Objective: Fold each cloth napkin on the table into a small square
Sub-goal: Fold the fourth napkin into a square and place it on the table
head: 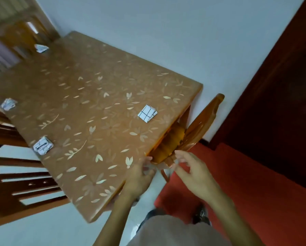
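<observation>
Several small folded white napkins with black grid lines lie on the table (99, 96), which has a brown leaf-patterned cover. One napkin (147, 113) sits near the right edge, one (43, 145) at the near left edge, one (9, 104) further along the left edge, and one (41, 48) at the far end, looser in shape. My left hand (139, 176) hovers at the table's near right edge with bent fingers and nothing visible in it. My right hand (193, 171) is beside it, fingers apart and empty, over the chair top.
An orange wooden chair (203, 125) is tucked under the table's right side, just beyond my hands. Dark wooden chairs (24, 183) stand along the left side. A red mat (246, 192) covers the floor at the right, next to a dark red door (281, 86).
</observation>
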Tool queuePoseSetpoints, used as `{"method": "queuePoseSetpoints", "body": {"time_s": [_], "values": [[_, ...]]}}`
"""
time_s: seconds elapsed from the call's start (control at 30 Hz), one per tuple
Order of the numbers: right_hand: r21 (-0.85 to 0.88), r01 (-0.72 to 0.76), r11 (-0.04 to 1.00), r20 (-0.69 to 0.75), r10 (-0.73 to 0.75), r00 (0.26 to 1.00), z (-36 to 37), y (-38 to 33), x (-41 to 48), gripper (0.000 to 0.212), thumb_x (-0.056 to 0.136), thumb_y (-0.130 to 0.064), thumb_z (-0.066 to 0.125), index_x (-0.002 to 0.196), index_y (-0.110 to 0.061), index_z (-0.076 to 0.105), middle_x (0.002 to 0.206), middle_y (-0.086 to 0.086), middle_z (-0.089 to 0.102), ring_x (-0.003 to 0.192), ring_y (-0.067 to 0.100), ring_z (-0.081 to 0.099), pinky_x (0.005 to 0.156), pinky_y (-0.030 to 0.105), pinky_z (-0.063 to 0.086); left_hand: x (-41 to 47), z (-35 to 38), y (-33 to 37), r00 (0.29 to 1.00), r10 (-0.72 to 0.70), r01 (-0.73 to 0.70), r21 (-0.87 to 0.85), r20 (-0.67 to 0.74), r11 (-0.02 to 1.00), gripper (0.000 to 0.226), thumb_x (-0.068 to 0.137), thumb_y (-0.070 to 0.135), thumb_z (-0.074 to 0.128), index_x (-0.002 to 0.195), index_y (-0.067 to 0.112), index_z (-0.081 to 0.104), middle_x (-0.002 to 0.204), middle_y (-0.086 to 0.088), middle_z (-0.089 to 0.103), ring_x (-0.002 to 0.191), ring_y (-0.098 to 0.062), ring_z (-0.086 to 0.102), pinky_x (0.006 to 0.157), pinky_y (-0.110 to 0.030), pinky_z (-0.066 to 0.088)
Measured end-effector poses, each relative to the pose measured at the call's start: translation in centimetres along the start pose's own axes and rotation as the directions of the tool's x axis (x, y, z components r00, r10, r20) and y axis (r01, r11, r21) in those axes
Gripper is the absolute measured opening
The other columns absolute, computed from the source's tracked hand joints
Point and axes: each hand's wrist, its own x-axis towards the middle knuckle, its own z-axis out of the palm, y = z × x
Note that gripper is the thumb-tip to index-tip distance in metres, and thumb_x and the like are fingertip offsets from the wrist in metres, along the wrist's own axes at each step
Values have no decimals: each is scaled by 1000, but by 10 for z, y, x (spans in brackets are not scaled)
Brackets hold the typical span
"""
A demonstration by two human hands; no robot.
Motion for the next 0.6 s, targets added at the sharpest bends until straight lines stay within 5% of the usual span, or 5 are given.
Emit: {"method": "queuePoseSetpoints", "body": {"time_s": [0.13, 0.23, 0.33, 0.5, 0.6], "values": [[-71, 33, 997, 314, -9, 949, -6, 59, 38, 47, 93, -30, 65, 136, -40, 49, 123, -21, 60, 122, 10, 57, 94, 32, 52, -12, 26, 35, 993, -59, 48, -102, -104, 994, 34, 95, 23, 66, 128, 21, 58, 117, 10, 60, 109, -10, 61, 86, -16, 46], [-41, 104, 994, 298, -87, 950, -35, 39, 55, 43, 92, -22, 66, 133, -30, 52, 114, -19, 59, 103, -3, 57, 90, 16, 45, -13, 39, 46, 977, -138, 111, -167, -160, 980, 36, 96, 22, 64, 131, 19, 56, 121, 9, 59, 112, -11, 60, 89, -20, 48], [-57, 143, 988, 266, -123, 956, -56, 20, 68, 39, 94, -20, 64, 130, -31, 54, 120, -22, 57, 110, -8, 54, 87, 8, 43, -9, 42, 50, 962, -200, 161, -205, -186, 965, 40, 97, 22, 64, 135, 21, 54, 125, 11, 58, 114, -12, 59, 94, -24, 50], [-64, 194, 979, 397, -154, 905, -43, 10, 127, 43, 95, -23, 62, 137, -23, 53, 128, -10, 60, 118, 3, 56, 101, 28, 49, 20, 37, 38, 914, -302, 228, -270, -271, 935, 36, 96, 24, 64, 132, 25, 54, 123, 12, 57, 106, -8, 59, 89, -29, 58], [-97, 220, 971, 427, -159, 890, -32, 0, 163, 42, 97, -24, 59, 138, -23, 51, 130, -10, 57, 119, 3, 54, 102, 25, 46, 46, 29, 30, 910, -313, 245, -257, -271, 935, 34, 97, 23, 63, 130, 24, 56, 124, 9, 60, 106, -9, 60, 88, -26, 55]]}}
